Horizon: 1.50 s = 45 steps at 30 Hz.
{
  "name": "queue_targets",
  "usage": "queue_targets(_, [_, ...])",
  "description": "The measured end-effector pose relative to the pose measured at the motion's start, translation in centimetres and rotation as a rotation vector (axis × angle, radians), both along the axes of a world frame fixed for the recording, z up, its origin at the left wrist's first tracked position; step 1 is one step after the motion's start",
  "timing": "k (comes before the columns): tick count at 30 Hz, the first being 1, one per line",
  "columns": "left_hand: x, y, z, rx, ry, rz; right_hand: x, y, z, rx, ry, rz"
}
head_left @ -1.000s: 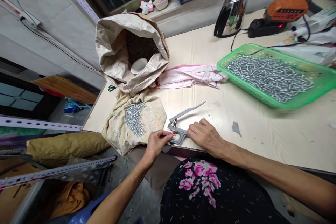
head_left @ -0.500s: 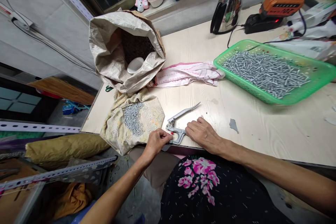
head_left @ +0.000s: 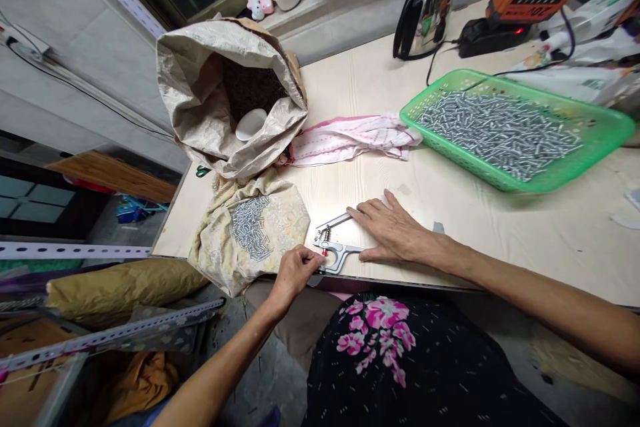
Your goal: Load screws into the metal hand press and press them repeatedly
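Note:
Grey snap-fastener pliers (head_left: 339,255) with a spring, a red tip and a C-shaped jaw lie at the table's front edge. My right hand (head_left: 393,230) spans both handles, fingers over the upper one and thumb at the lower one. At the jaw, my left hand (head_left: 299,268) has its thumb and fingertips pinched together; what they hold is too small to make out. To the left, a pile of small silvery metal pieces (head_left: 251,227) rests on a patterned yellowish cloth (head_left: 286,210).
A green basket (head_left: 520,180) of similar metal pieces stands at the right. Behind the cloth is an open sack (head_left: 185,87) with dark contents and a white dish (head_left: 251,125). A pink-and-white towel (head_left: 350,140) lies between them. Farther back stands a kettle (head_left: 425,10).
My right hand has opened from its curled grip by the lower handle and reached across both handles. The upper handle sits lower, closer to the other. My left hand stays at the jaw.

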<state>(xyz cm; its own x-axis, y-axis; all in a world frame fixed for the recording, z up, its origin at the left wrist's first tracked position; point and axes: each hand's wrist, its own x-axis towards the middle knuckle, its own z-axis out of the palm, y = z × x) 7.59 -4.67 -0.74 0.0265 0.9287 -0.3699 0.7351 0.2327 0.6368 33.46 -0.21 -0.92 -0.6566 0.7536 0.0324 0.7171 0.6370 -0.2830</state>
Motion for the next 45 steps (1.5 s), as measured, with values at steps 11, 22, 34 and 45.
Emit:
queue_targets(11, [1.6,-1.3,1.1,0.393,0.182,-0.194,-0.3,-1.9,0.2,0.037,0.099,-0.005])
queue_targets(22, [6.2,4.9,1.9,0.417,0.349,-0.944,1.1,-3.2,0.0,-0.01,0.066,-0.158])
queue_targets(34, [8.3,5.4,2.2,0.373,0.371,-0.927,0.9,-2.5,-1.1,0.024,0.095,-0.127])
queue_targets(45, [7.1,-0.2,-1.1,0.622,0.295,-0.747,2.5,-1.7,0.0,0.005,0.09,-0.113])
